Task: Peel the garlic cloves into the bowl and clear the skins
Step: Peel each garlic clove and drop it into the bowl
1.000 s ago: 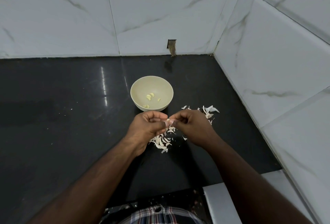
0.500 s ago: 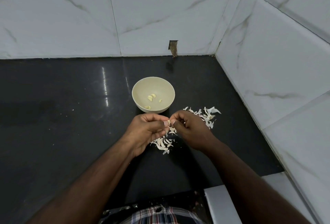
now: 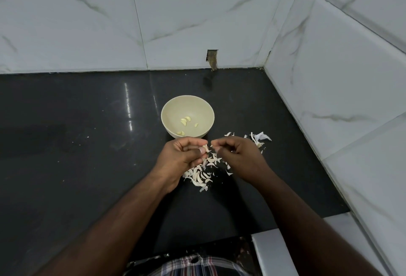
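Observation:
A cream bowl (image 3: 173, 108) stands on the black counter with several peeled garlic cloves (image 3: 185, 121) inside. Just in front of it my left hand (image 3: 182, 157) pinches a garlic clove (image 3: 205, 147) between thumb and fingers; only a pale tip of it shows. My right hand (image 3: 239, 154) is a small gap to the right, its fingers curled together, and whether it holds a scrap of skin is not visible. Loose white garlic skins (image 3: 201, 175) lie on the counter beneath both hands, and more skins (image 3: 260, 138) sit beyond the right hand.
The black counter (image 3: 77, 143) ends at a marble-tiled back wall (image 3: 175, 22) and a tiled side wall (image 3: 340, 99) on the right. A white ledge (image 3: 272, 253) sits at the near right. A small notch (image 3: 212, 58) is cut in the back wall.
My hands, touching at the fingertips before, have drawn slightly apart. The right hand has pulled away to the right of the clove.

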`<state>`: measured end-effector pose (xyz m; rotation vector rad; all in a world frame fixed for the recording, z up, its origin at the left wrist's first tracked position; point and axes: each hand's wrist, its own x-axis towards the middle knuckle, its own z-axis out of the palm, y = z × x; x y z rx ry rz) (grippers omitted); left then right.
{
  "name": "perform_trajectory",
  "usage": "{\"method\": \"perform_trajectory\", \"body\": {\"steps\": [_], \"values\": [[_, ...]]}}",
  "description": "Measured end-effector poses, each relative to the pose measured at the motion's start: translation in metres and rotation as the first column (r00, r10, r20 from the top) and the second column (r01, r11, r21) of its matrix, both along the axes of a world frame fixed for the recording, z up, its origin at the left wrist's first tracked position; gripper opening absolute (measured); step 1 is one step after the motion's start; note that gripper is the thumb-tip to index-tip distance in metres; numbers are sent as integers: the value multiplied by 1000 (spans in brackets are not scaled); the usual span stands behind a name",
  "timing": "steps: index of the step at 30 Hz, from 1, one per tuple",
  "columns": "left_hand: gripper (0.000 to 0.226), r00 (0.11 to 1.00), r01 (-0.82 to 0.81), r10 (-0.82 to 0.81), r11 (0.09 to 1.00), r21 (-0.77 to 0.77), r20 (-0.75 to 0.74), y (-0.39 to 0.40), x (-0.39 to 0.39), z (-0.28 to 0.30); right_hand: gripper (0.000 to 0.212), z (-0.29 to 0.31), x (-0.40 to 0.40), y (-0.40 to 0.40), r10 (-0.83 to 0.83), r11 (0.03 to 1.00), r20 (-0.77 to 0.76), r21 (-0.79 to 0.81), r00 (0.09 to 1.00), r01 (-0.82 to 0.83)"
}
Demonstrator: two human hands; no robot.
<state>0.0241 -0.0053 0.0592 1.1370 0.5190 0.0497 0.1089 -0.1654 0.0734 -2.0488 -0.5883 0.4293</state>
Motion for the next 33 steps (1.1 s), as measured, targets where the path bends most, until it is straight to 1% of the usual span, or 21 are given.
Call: {"method": "perform_trajectory", "body": {"steps": [1,3,5,8,9,11,13,15,17,20,21,22,25,29,31,33], "values": [[15,1000,-7,7,1000,25,5,-1,1,0,10,1,-2,2,17,1000,-33,16,999,-17],[15,1000,-19,18,997,71,10,-3,2,-1,7,0,-6,5,43,999,-5,-14,999,-43],[15,1000,-26,25,995,94,15,-4,3,-1,6,-4,-7,7,15,999,21,-34,1000,-14],[15,999,-27,25,995,95,25,-4,3,-2,9,-6,-7,9,-20,999,-15,-26,1000,20],[15,999,-26,24,995,94,26,-3,2,-2,8,-5,-8,9,-24,1000,-64,5,998,24],[16,999,-21,19,996,83,26,-3,2,-3,7,-4,-8,10,-42,990,-235,119,971,72],[16,999,-15,13,998,60,35,-3,0,-3,7,0,-10,11,-44,970,-412,201,910,138],[17,999,-9,7,999,36,52,-2,-2,-4,11,4,-11,13,-38,955,-544,228,838,191],[18,997,-5,3,1000,29,71,-2,-3,-5,13,8,-11,13,-38,945,-628,231,777,232],[18,996,5,-6,1000,8,91,-2,-2,-7,13,10,-11,14,-30,929,-710,239,703,281],[18,996,12,-11,1000,-9,91,-2,-2,-7,13,10,-11,14,-34,926,-714,241,700,290],[18,996,15,-13,1000,-27,84,-2,-2,-8,12,8,-11,14,-44,926,-697,240,715,291],[18,999,-3,6,998,-70,40,-2,-1,-7,8,3,-14,15,-85,931,-591,239,802,275],[22,1000,-17,18,998,-61,25,-5,-1,-5,8,-1,-16,15,-106,951,-445,216,889,221],[23,999,-33,34,999,-39,22,-6,-1,-4,9,-3,-16,15,-106,960,-409,196,906,201],[21,999,-49,50,998,-44,19,-7,0,-4,9,-2,-14,13,-131,955,-387,198,913,220]]}}
